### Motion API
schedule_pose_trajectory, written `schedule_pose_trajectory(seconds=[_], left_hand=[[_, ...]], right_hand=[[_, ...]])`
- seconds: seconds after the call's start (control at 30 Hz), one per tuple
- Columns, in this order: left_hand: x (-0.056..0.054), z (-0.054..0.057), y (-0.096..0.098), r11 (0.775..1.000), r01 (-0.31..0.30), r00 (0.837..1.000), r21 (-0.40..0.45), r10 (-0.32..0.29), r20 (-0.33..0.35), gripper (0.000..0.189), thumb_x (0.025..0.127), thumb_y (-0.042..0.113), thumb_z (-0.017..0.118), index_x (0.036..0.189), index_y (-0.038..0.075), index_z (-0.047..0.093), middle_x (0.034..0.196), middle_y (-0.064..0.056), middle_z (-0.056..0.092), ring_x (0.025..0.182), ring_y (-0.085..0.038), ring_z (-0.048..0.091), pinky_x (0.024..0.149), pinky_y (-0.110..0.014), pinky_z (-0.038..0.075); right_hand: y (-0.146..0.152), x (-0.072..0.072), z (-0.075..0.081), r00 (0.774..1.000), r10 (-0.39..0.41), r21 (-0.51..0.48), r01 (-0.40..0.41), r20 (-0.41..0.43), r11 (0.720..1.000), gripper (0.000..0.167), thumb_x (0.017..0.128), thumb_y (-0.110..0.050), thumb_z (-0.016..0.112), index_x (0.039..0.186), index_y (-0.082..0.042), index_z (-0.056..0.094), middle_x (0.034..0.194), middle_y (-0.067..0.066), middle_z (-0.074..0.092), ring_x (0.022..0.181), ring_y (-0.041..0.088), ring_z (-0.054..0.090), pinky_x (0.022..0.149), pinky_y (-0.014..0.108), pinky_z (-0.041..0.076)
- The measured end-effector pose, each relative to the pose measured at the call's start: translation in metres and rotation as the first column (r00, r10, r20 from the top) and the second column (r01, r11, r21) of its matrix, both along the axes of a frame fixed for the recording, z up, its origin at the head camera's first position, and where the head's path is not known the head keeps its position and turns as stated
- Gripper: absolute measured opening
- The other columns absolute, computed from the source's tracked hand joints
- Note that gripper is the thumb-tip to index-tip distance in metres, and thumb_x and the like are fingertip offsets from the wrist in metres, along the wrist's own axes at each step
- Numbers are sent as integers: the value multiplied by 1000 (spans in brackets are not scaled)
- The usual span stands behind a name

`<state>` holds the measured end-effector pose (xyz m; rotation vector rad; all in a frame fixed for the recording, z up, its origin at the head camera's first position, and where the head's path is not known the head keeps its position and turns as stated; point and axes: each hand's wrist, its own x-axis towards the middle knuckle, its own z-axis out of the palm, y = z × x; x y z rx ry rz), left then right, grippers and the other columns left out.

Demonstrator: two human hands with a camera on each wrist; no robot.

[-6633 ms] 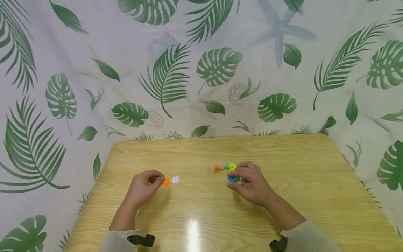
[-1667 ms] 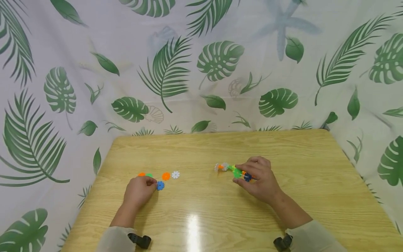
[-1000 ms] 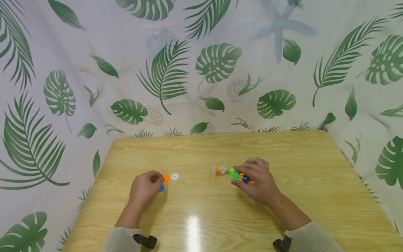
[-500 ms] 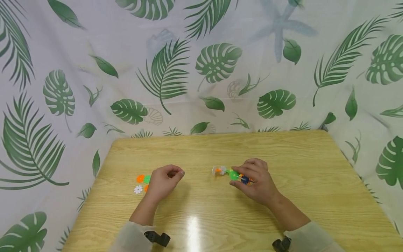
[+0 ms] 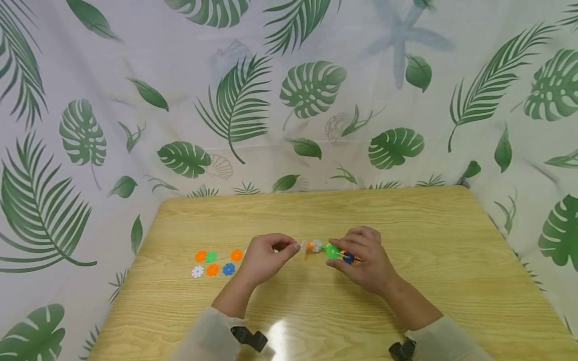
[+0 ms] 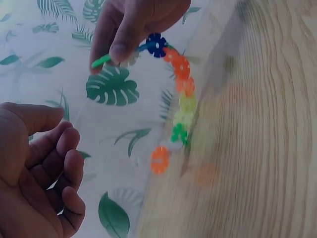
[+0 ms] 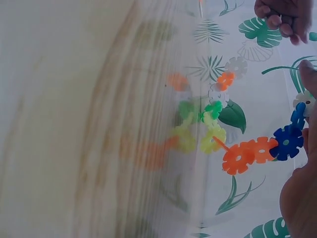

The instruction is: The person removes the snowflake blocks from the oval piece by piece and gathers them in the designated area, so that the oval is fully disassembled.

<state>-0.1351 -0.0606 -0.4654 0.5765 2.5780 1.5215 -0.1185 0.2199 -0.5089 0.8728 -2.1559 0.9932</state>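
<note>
I see the right hand pinching one end of the chain of notched discs, which curves over the table toward the left hand; that left hand I read as released, fingers loosely bent, near the white disc at the chain's other end. Loose discs lie on the wood; whether the chain touches the table, I cannot tell.

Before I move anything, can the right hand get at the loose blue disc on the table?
Probably not directly: the right hand grips the disc chain, and the left hand and left forearm lie between it and the blue disc. The disc itself looks uncovered.
</note>
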Motion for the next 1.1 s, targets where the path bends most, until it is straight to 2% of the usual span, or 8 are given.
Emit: schedule_pose_trajectory(seconds=[0.27, 0.6, 0.7, 0.83, 0.97, 1.1], left_hand=[[4, 5, 27, 994, 109, 994, -2, -109, 13, 14, 96, 34, 76, 99, 22, 82, 89, 13, 73, 83, -10, 65, 68, -31, 55], [4, 3, 39, 990, 137, 988, -27, -135, 71, 16, 96, 33, 75, 100, 18, 82, 90, 13, 73, 85, -10, 65, 70, -30, 55], [5, 2, 39, 990, 141, 988, -24, -139, 68, 16, 97, 30, 74, 100, 16, 81, 89, 12, 73, 85, -10, 65, 70, -30, 56], [4, 1, 36, 989, 148, 988, -16, -147, 53, 15, 97, 27, 73, 99, 15, 81, 89, 10, 72, 85, -10, 65, 71, -30, 56], [4, 1, 34, 987, 163, 986, -17, -162, 36, 14, 99, 25, 72, 101, 14, 80, 90, 11, 72, 84, -10, 65, 71, -30, 55], [4, 2, 32, 984, 179, 984, -14, -178, 29, 12, 101, 25, 70, 103, 16, 78, 92, 11, 72, 85, -10, 65, 71, -30, 54]], right_hand=[[-5, -1, 0, 1000, 14, 26, -14, -9, 1000, 51, 92, -55, 74, 112, -8, 80, 98, -3, 76, 103, 26, 56, 96, 55, 32], [-9, 0, -1, 999, 32, 30, -32, -11, 999, 48, 92, -52, 75, 112, -10, 79, 98, -4, 75, 104, 26, 56, 95, 58, 30], [-8, 2, -2, 998, 42, 22, -43, 44, 999, 45, 87, -46, 84, 115, -11, 79, 101, -5, 75, 106, 24, 55, 97, 59, 29], [-3, 4, -2, 984, 51, 16, -54, 169, 998, 50, 78, -30, 93, 122, -14, 76, 109, -2, 75, 112, 22, 52, 99, 61, 28], [2, 3, -2, 957, 89, 16, -98, 275, 995, 44, 81, -25, 91, 121, -19, 76, 111, -6, 73, 115, 20, 50, 97, 60, 30], [5, 2, -4, 935, 160, -1, -168, 317, 986, 33, 85, -18, 87, 116, -24, 77, 110, -10, 71, 115, 21, 52, 94, 56, 36]])
